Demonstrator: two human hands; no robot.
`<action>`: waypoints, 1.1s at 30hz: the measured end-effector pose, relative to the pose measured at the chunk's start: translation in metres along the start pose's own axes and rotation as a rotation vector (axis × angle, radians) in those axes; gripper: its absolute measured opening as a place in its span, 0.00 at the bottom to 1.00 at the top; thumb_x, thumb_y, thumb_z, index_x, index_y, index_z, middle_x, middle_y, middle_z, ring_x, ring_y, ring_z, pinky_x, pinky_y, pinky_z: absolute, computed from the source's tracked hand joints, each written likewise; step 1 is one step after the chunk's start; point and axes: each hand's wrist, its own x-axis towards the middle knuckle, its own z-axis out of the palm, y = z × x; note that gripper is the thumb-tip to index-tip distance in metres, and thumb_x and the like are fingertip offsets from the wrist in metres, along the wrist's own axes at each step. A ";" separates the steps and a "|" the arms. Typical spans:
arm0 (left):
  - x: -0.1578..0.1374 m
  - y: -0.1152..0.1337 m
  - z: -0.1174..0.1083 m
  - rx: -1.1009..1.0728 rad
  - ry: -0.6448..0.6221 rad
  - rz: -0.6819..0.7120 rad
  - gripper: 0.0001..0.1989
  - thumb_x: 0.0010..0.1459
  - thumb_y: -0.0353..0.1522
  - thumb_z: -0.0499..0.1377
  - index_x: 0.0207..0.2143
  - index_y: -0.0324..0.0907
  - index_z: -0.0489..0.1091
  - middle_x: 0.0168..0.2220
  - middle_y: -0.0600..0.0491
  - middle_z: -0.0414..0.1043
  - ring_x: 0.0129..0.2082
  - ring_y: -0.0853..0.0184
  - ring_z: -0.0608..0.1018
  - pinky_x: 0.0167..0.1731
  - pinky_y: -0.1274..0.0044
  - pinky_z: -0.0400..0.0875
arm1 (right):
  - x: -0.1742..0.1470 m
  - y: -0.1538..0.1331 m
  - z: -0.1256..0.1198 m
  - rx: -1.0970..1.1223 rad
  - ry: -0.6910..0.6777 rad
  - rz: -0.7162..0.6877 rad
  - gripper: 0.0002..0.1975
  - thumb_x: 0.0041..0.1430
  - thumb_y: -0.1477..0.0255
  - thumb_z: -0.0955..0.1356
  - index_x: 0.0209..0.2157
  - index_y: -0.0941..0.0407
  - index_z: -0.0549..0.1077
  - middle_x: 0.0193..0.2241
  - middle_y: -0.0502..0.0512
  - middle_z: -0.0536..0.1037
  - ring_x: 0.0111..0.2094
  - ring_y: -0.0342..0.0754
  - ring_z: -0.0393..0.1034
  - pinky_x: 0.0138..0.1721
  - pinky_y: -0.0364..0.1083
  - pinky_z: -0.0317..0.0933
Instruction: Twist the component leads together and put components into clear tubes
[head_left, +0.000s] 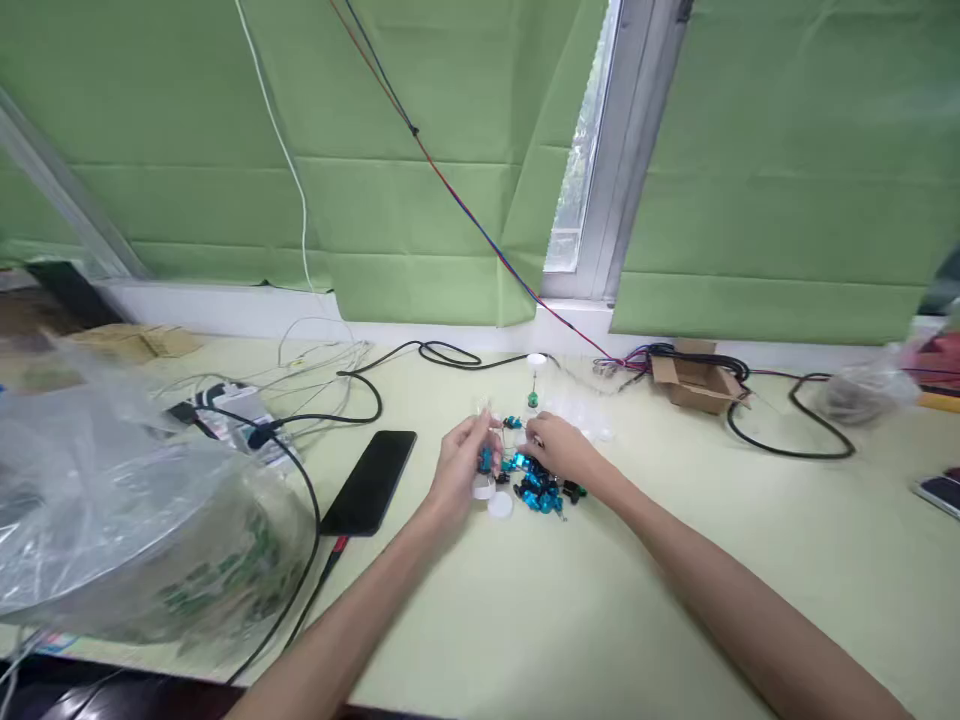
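While gripping an apparently clear container (487, 425) with a blue part (485, 460) inside, just left of the pile of blue parts (540, 492), using the closed fingers of the left hand (452, 468), resting the bent fingers of the right hand (562, 445) at the far edge of that pile; cannot tell whether pinching a piece there or merely touching. To judge by the layout, probably only partly through the work: seemingly done, or at least set apart, one green part (533, 399) beneath a white cap (536, 360), upright beyond the pile. Apparently left to handle: many blue parts, loose and overlapping in the pile, plus dark pieces (576, 491) at its right edge, a lone blue piece (511, 422) just beyond it and a white lid (500, 505), flat on the table (465, 640) at its near left. Hard to make out: the exact count of parts, the container walls, faint and half covered by fingers, and clear plastic (581, 415) beyond the pile to the right. Unable to assign the white ring (484, 488) left of the pile to the container with certainty. Cut off by the frame: a large plastic bag (112, 480), far left of the pile
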 end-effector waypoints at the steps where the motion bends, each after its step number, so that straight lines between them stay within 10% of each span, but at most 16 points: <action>1: -0.001 0.000 0.001 0.002 0.006 -0.006 0.22 0.56 0.51 0.58 0.34 0.39 0.69 0.23 0.56 0.65 0.19 0.73 0.68 0.18 0.80 0.62 | 0.001 0.000 0.000 0.001 0.000 -0.002 0.07 0.61 0.68 0.68 0.33 0.57 0.72 0.36 0.57 0.73 0.39 0.51 0.69 0.38 0.44 0.58; 33: -0.002 0.003 0.001 0.028 -0.065 0.004 0.19 0.58 0.48 0.58 0.39 0.41 0.72 0.23 0.56 0.66 0.19 0.72 0.69 0.20 0.79 0.64 | -0.007 -0.027 -0.063 0.508 -0.036 -0.217 0.07 0.61 0.72 0.66 0.30 0.55 0.75 0.32 0.52 0.78 0.34 0.46 0.72 0.36 0.45 0.64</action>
